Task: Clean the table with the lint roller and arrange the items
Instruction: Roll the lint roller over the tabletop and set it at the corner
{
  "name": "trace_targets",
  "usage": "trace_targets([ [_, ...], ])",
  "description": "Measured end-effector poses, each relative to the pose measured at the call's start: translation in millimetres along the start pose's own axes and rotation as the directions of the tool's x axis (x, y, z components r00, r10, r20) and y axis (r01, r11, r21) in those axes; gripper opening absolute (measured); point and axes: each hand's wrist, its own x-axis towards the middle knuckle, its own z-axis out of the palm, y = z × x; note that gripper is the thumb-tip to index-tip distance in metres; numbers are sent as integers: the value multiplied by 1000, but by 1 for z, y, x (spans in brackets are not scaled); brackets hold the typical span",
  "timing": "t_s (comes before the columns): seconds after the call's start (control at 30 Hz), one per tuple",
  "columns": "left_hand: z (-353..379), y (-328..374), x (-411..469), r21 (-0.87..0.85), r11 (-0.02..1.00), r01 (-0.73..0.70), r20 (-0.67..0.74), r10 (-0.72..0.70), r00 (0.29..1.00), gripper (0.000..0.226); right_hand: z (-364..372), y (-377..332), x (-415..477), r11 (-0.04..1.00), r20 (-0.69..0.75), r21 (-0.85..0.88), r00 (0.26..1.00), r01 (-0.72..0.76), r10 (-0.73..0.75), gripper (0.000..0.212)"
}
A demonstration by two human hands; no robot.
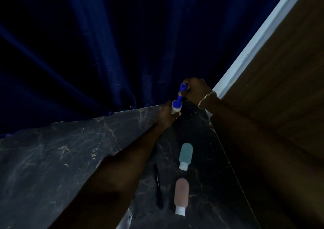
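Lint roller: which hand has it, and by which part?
Both. The right hand grips the lint roller by its blue handle; the left hand wraps the white roll.

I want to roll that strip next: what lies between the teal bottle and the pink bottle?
Nothing: the head view shows bare marble table between the teal bottle and pink bottle; a black pen lies alongside, left.

Two hands are shown, the left hand (165, 114) and the right hand (195, 89), with one lint roller (178, 102) between them. Two small bottles, one teal bottle (185, 156) and one pink bottle (181, 195), and one black pen (158, 186) are counted on one table (52, 158).
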Motion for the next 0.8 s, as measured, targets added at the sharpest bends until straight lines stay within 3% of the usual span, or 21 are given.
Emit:
trace_targets([
  [0.27, 2, -1, -6, -26, 1000, -11, -6, 11, 1000, 39, 10, -2, 3, 998, -4, 26, 998, -59, 59, 18],
  [0.47, -1, 5, -2, -38, 996, 85, 33, -84, 996, 47, 11, -9, 6, 995, 9, 13, 995, -99, 99, 12],
  [0.7, -2, 7, -4, -25, 991, 133, 45, -132, 990, 57, 8, -4, -1, 989, 28, 54, 990, -140, 138, 26],
  [0.8, -5, 7, -9, -8, 993, 117, 38, -117, 992, 61, 3, -1, -10, 979, 44, 94, 983, -183, 179, 47],
])
